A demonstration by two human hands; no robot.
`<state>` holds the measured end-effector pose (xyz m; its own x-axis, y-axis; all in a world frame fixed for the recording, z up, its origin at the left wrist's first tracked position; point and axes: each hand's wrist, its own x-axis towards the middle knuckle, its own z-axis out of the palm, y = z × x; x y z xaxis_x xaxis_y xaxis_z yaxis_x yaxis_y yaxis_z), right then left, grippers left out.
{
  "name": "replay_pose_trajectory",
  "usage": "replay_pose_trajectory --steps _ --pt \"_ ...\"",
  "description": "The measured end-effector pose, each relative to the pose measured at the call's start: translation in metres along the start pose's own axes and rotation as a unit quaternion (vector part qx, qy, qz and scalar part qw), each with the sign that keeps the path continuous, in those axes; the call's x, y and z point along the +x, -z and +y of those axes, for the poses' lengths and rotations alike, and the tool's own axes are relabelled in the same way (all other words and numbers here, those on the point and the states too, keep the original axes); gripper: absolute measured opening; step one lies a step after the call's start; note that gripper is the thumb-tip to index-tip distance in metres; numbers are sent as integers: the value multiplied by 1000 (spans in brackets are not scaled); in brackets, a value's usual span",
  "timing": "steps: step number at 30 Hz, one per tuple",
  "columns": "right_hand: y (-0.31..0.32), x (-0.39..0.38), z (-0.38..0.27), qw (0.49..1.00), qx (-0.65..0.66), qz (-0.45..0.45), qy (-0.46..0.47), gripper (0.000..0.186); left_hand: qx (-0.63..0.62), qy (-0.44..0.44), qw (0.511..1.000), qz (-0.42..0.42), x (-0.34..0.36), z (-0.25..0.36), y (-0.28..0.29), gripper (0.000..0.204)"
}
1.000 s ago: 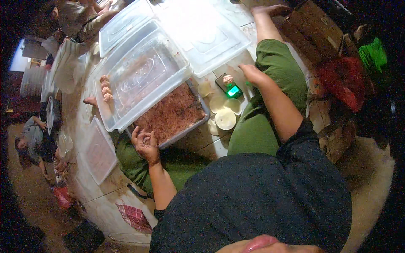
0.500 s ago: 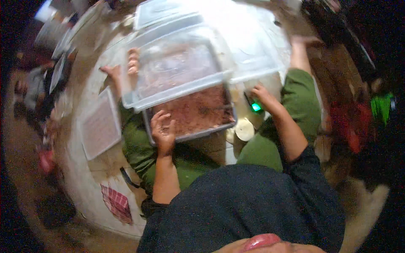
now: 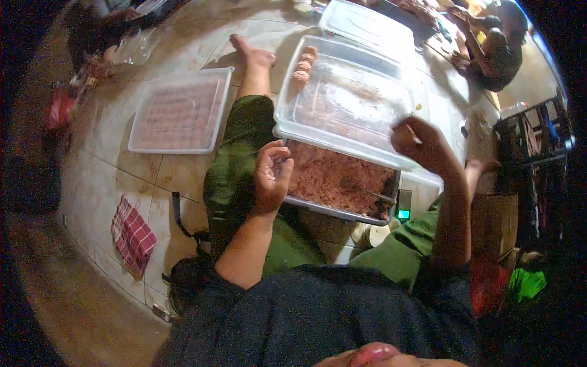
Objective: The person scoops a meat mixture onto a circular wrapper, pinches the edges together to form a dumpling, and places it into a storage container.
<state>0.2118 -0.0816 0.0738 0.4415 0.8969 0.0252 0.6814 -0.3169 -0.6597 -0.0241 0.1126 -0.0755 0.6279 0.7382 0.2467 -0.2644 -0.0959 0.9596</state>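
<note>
A dark-rimmed tub (image 3: 330,215) of reddish minced meat (image 3: 342,177) stands between my legs. My left hand (image 3: 272,174) is at its left edge, fingers loosely curled and apart, holding nothing. A clear plastic container (image 3: 351,147) rests over the tub's far part. Several shaped pink meat lumps (image 3: 304,66) line up at its left end. Above its near right corner is my right hand (image 3: 422,147), blurred and closed, with a small whitish thing at the fingers that I cannot make out. A long utensil (image 3: 370,194) lies in the meat.
Right of the tub sits a small scale with a lit green display (image 3: 403,214), beside a pale round object (image 3: 376,235). At left lie a container with rows of pink pieces (image 3: 183,110) and a red checked cloth (image 3: 133,235). Another person (image 3: 492,52) sits at far right.
My right hand has risen from beside the scale to above the clear container's near right corner. The left hand stays at the tub's left edge. The whole view has swung leftward.
</note>
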Motion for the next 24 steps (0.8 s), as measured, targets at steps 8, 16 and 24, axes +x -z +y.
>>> replay_pose_trajectory --steps 8,16,24 --pt "-117 168 -8 994 -73 69 -38 52 71 -77 994 35 6 -12 1 23" --pt "-155 181 6 984 25 144 100 74 73 -41 996 41 4 -16 -2 21" --pt "-164 189 22 872 470 53 123 67 76 -28 996 41 3 -15 -6 18"
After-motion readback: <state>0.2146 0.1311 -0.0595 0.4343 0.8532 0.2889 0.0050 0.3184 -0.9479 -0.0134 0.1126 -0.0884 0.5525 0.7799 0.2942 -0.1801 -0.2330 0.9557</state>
